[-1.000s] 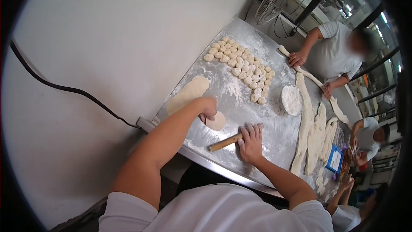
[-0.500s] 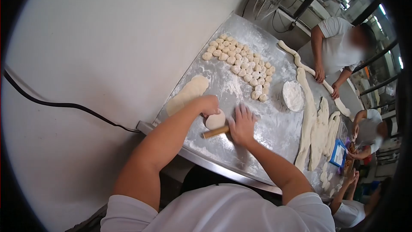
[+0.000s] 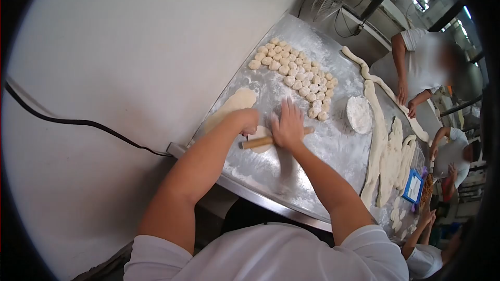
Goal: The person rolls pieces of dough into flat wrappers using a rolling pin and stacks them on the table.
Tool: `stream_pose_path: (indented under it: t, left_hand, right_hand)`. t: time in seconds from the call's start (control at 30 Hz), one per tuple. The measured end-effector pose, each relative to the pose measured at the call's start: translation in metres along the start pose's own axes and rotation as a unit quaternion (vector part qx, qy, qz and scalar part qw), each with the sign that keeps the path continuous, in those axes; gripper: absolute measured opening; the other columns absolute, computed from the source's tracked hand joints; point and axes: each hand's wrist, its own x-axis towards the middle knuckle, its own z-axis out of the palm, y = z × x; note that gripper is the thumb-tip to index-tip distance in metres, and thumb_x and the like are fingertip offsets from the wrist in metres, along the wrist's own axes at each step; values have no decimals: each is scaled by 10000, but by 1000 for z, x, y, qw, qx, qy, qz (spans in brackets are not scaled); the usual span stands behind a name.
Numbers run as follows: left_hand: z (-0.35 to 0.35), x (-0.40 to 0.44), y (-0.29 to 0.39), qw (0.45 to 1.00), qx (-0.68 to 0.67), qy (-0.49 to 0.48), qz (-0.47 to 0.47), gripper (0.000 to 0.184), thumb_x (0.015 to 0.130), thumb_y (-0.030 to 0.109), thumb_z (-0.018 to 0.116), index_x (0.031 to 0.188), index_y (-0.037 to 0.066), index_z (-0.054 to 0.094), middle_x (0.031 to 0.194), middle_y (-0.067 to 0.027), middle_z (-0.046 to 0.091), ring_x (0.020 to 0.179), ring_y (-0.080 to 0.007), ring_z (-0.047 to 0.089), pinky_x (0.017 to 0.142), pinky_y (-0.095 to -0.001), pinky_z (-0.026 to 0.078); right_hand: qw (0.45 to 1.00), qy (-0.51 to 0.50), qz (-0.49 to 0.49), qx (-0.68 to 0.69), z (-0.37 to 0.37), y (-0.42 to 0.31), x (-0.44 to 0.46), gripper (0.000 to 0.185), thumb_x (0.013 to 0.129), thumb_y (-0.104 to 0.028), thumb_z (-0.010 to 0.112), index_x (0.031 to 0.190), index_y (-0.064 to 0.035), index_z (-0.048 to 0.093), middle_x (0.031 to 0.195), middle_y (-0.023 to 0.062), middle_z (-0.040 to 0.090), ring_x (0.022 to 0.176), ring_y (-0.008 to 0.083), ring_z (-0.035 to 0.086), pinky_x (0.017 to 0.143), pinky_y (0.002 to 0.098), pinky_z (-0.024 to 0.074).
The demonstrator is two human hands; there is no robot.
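Note:
A small round dough wrapper [image 3: 260, 148] lies on the floured metal table. At its far left edge is my left hand [image 3: 248, 120], fingers curled closed on the rim, with the fingertips partly hidden. Across the wrapper rests a wooden rolling pin [image 3: 252, 143], slightly tilted in view. My right hand [image 3: 288, 126] lies flat on the pin, palm down, its fingers stretched out and a little blurred. Beyond my left hand lies a stack of flat rolled dough rounds [image 3: 242, 99], partly covered by my forearm.
Several floured dough balls [image 3: 289, 67] sit at the back of the table [image 3: 291, 177]. Right of them stand a bowl of flour [image 3: 359, 115] and long dough strips [image 3: 371, 140]. A blue scale [image 3: 413, 186] sits farther right. Co-workers [image 3: 416, 57] handle dough along the far side.
My right hand has pushed forward, rolling the pin from the wrapper's near edge onto its middle. My left hand stays at the wrapper's rim, shifted slightly left.

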Motion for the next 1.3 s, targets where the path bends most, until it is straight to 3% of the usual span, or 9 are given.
stream_pose_path:
  t: [0.13,0.23,0.33,0.43,0.53,0.67,0.73,0.83,1.3]
  left_hand:
    - [11,2,4,997,44,32,61,215,863,269,827,788,67,836,763,-149,788,694,-249,762,673,-421,605]
    - [-7,-15,10,997,22,23,72,226,871,260,835,885,34,833,798,-158,788,689,-254,746,672,-451,581]
    - [-38,-46,-3,982,-185,47,9,271,879,250,839,994,6,813,836,-147,794,666,-258,734,661,-471,567]
    - [-69,-77,-20,999,-26,41,-3,289,911,256,815,973,-27,816,916,-146,822,692,-280,788,676,-437,643]
    - [-68,-93,-33,992,22,-50,-118,226,914,180,795,1014,-22,816,960,-145,826,781,-290,807,720,-436,650]
    - [-27,-85,-61,964,245,28,-100,183,925,123,754,1055,17,825,1067,-156,824,992,-321,805,824,-444,651]
    - [-24,-115,-31,955,191,146,-172,184,932,91,728,1081,50,828,1126,-165,817,1083,-337,789,876,-450,645]
    - [-12,-112,-35,952,159,210,-159,205,944,73,709,1117,73,819,1189,-178,802,1107,-350,782,906,-461,640]
    - [-34,-95,3,944,174,262,-98,153,922,97,704,1064,47,729,1116,-190,742,1053,-393,727,878,-505,602]
  right_hand:
    - [996,-60,-57,10,-31,27,-115,582,1041,-407,611,1529,-92,576,1656,200,459,1535,449,382,1280,678,202]
    - [992,-73,-105,19,-49,57,-156,578,1024,-383,630,1537,-122,574,1652,183,464,1548,456,365,1295,676,184]
    - [991,-61,-119,18,-54,76,-162,584,1008,-355,647,1538,-122,570,1646,177,467,1549,461,362,1301,678,173]
    - [992,-56,-110,20,-53,77,-163,591,1000,-342,655,1541,-123,565,1642,175,470,1546,465,365,1297,684,181]
    - [992,-55,-113,23,-55,77,-163,609,986,-337,675,1546,-125,561,1638,172,476,1541,468,376,1294,682,197]
    - [992,-47,-112,28,-55,78,-163,613,979,-329,686,1545,-127,565,1634,168,482,1537,466,385,1291,682,208]
    - [992,-48,-110,33,-54,79,-163,612,979,-332,685,1544,-127,566,1631,167,486,1539,466,384,1290,685,207]
    - [992,-49,-107,37,-55,79,-163,613,979,-336,686,1543,-127,568,1628,166,490,1541,463,384,1291,686,205]
    - [993,-49,-104,36,-60,76,-159,603,979,-358,695,1526,-129,589,1596,166,514,1520,453,415,1262,689,263]
